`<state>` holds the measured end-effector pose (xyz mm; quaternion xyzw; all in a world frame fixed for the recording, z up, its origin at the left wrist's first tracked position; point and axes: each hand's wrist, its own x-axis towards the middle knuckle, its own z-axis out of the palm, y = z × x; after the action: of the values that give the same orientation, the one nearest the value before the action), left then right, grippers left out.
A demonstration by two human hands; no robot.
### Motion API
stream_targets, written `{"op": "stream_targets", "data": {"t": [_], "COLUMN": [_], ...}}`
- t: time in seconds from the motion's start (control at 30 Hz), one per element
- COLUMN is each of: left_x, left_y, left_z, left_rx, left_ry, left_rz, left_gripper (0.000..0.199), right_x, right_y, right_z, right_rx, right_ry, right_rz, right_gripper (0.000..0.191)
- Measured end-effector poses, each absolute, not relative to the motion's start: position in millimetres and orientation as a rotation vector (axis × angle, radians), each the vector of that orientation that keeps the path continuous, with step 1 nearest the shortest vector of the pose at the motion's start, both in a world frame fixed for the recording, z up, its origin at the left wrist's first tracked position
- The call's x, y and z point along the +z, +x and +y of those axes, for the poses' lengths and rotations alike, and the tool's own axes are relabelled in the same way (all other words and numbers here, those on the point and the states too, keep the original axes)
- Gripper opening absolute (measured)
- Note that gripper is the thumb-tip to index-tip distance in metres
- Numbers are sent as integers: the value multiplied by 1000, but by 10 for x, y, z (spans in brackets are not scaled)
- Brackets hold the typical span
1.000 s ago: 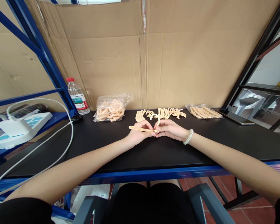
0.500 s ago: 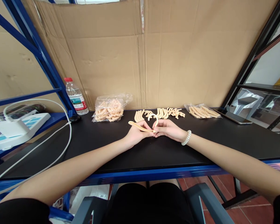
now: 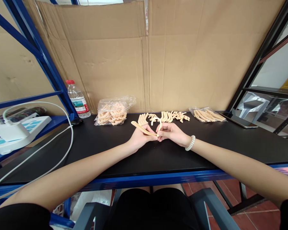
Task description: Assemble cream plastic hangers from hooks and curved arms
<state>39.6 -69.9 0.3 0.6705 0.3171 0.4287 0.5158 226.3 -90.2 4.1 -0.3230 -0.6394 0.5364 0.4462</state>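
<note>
Near the middle of the black table, my left hand (image 3: 141,138) is closed on a long, slightly curved wooden piece (image 3: 139,127) that slants up to the left. My right hand (image 3: 171,133) pinches a hook-shaped wooden piece (image 3: 160,124), whose curved end rises above the fingers. The two pieces meet, or nearly meet, between my fingertips; the exact contact is too small to tell. Just behind my hands lie curved wooden strips (image 3: 143,119), more curved strips (image 3: 166,117) and small branched wooden pieces (image 3: 180,115).
A bag of wooden pieces (image 3: 112,112) and a water bottle (image 3: 78,100) stand at the back left. Toward the right lie a flat bag of long pieces (image 3: 207,115) and a phone (image 3: 240,120). A white cable (image 3: 71,137) loops over the left end beside a power strip (image 3: 21,134).
The long piece in my left hand has tilted a little, showing more of its broad face. My right hand and the hooked piece have shifted slightly left.
</note>
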Motion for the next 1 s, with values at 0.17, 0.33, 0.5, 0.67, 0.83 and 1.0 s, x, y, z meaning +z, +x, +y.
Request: {"op": "stream_targets", "data": {"t": [0.17, 0.33, 0.5, 0.67, 0.83, 1.0], "left_x": [35, 62, 97, 139, 170, 180], "left_y": [410, 417, 439, 456, 464, 473], "left_z": [-731, -772, -793, -802, -781, -764], "left_rx": [1008, 997, 980, 985, 921, 899], "left_ry": [1533, 1477, 1309, 1165, 1135, 1119], "left_rz": [767, 768, 724, 738, 789, 838], "left_gripper": [32, 31, 28, 23, 16, 7], "right_x": [45, 64, 84, 57, 16, 74], "right_y": [2230, 2190, 2169, 2189, 2188, 2221], "right_z": [-920, -950, -965, -933, -912, -865], "right_rx": [1290, 1246, 1231, 1160, 1185, 1178], "right_ry": [-791, -804, -823, -871, -863, -832], "right_rz": [-1579, -1555, -1489, -1467, -1494, -1503], "right_gripper": [37, 38, 33, 29, 34, 40]}}
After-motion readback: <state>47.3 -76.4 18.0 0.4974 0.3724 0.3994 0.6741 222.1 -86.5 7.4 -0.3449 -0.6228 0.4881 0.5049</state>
